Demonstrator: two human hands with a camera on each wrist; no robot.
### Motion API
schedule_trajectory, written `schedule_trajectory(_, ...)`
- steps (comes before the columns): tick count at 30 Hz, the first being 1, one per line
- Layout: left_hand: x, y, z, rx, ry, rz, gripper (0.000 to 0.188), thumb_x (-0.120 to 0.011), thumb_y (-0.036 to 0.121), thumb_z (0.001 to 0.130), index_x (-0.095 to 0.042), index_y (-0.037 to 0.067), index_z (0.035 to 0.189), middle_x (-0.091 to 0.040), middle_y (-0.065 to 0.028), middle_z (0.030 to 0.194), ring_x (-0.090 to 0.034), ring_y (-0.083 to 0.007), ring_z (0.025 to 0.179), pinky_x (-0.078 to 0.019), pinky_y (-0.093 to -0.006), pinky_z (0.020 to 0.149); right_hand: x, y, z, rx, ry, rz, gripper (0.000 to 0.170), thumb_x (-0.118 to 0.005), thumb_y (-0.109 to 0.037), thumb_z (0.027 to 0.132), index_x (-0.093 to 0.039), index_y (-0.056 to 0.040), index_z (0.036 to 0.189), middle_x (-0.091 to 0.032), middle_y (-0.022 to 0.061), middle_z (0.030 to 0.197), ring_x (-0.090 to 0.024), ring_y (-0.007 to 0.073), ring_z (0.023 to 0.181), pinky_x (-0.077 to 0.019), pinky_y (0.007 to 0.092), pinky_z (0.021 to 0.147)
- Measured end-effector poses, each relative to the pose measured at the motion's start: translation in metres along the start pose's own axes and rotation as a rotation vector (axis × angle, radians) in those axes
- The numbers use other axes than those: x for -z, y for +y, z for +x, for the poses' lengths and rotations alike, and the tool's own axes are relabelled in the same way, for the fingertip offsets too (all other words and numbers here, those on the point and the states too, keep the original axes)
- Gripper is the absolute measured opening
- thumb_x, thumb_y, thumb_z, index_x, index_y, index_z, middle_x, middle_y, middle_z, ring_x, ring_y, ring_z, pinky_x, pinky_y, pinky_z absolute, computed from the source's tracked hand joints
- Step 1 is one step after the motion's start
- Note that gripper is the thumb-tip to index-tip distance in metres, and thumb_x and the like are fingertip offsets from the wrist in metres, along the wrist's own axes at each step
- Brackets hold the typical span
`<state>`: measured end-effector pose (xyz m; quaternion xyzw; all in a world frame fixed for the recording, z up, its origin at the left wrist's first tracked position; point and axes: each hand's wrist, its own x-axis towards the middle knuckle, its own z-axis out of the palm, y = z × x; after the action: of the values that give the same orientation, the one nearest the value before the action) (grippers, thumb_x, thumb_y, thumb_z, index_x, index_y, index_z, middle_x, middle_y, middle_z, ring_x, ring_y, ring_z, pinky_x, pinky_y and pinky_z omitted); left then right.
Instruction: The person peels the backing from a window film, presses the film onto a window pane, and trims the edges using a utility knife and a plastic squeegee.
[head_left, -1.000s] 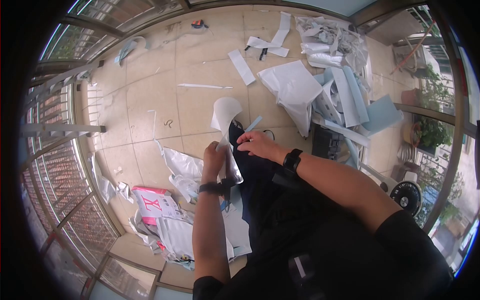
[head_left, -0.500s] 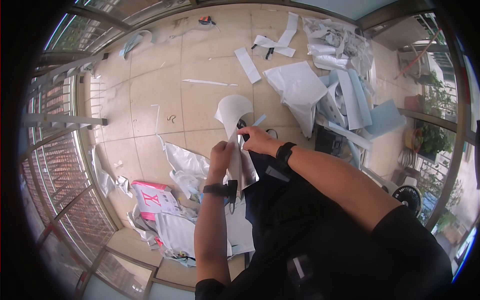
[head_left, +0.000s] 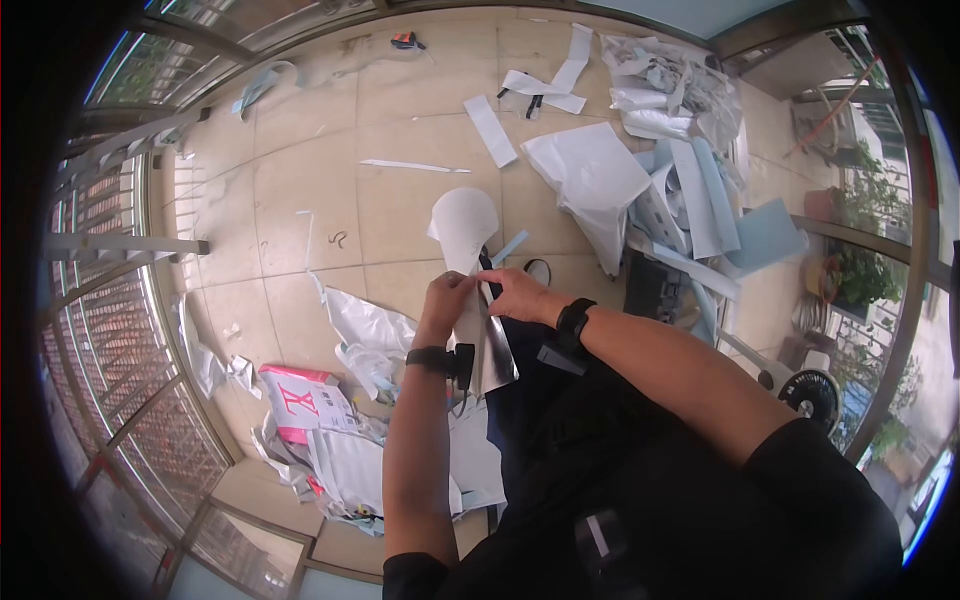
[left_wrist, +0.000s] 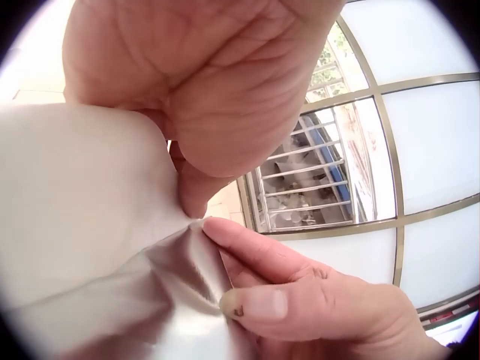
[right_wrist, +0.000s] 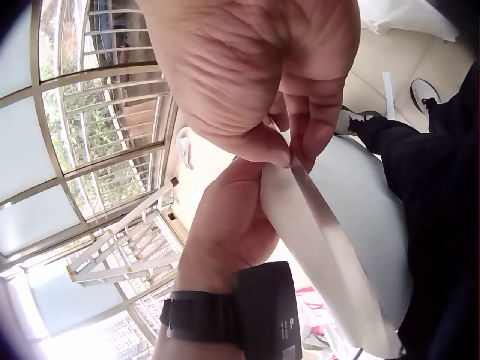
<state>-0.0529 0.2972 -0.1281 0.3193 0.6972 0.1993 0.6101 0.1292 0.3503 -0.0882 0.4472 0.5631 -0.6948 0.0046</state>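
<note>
Fingers on sheet, probably foil-backed

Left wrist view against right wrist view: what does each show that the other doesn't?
Left wrist only: the sheet's shiny silvery face and a dark mark on a fingertip.

Right wrist only: shoes, a ladder, a black wrist strap.

Both: left hand and right hand pinching the sheet, plus barred windows.

We saw a sheet, matt white on one face, creased glossy silver on the other, smooth tiles below it, shiny plastic bag to its right, matt cloth trousers beside it
</note>
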Motion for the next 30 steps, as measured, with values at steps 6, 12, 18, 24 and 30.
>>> schedule_trajectory(6, 0.002, -0.015, 0.014, 0.1, 0.044, -0.091, 0.031, -0.064, 0.025, 0.093, -0.068, -0.005, 0.096, -0.068, -0.0098, 0.082, -0.063, -0.017, 0.072, -0.0504, -0.0319, 0.065, 0.002, 0.017, 0.003, 0.047, 0.111, -0.099, 0.07, -0.07, -0.01, 0.071, -0.055, -0.0017, 0.139, -0.068, 0.0142, 0.08, -0.063, 0.0171, 0.066, -0.0516, 0.0302, 0.066)
schedule_trajectory(12, 0.007, -0.023, 0.013, 0.122, 0.041, -0.138, 0.037, -0.06, 0.027, 0.096, -0.065, -0.009, 0.103, -0.069, -0.0126, 0.086, -0.065, -0.0187, 0.074, -0.0512, -0.031, 0.065, 0.006, 0.012, -0.004, 0.006, 0.087, -0.104, 0.069, -0.07, -0.012, 0.07, -0.057, -0.0017, 0.137, -0.069, 0.0164, 0.083, -0.064, 0.0195, 0.07, -0.0521, 0.0317, 0.07)
schedule_trajectory(18, 0.011, -0.03, 0.018, 0.182, 0.038, -0.197, 0.036, -0.061, 0.024, 0.096, -0.064, -0.01, 0.106, -0.069, -0.013, 0.089, -0.066, -0.0176, 0.075, -0.0521, -0.0302, 0.066, 0.005, 0.014, -0.004, 0.032, 0.092, -0.071, 0.07, -0.071, -0.013, 0.071, -0.056, -0.0006, 0.137, -0.069, 0.0198, 0.087, -0.066, 0.0222, 0.073, -0.0522, 0.0319, 0.073)
schedule_trajectory(24, 0.006, -0.015, 0.028, 0.066, -0.048, -0.166, 0.028, -0.064, 0.019, 0.093, -0.068, -0.005, 0.106, -0.07, -0.011, 0.089, -0.066, -0.016, 0.077, -0.0527, -0.0302, 0.068, -0.002, 0.015, -0.003, 0.162, 0.147, -0.052, 0.071, -0.073, -0.014, 0.071, -0.055, -0.0008, 0.138, -0.069, 0.0204, 0.1, -0.066, 0.0212, 0.08, -0.053, 0.032, 0.076)
schedule_trajectory(30, -0.003, 0.002, 0.032, -0.017, -0.013, 0.023, 0.026, -0.066, 0.019, 0.089, -0.071, -0.005, 0.098, -0.073, -0.0143, 0.088, -0.069, -0.0196, 0.08, -0.0533, -0.0331, 0.072, 0.009, 0.013, 0.001, 0.252, 0.152, -0.065, 0.069, -0.074, -0.019, 0.075, -0.054, -0.0038, 0.14, -0.069, 0.0137, 0.099, -0.066, 0.0176, 0.08, -0.0533, 0.0314, 0.077)
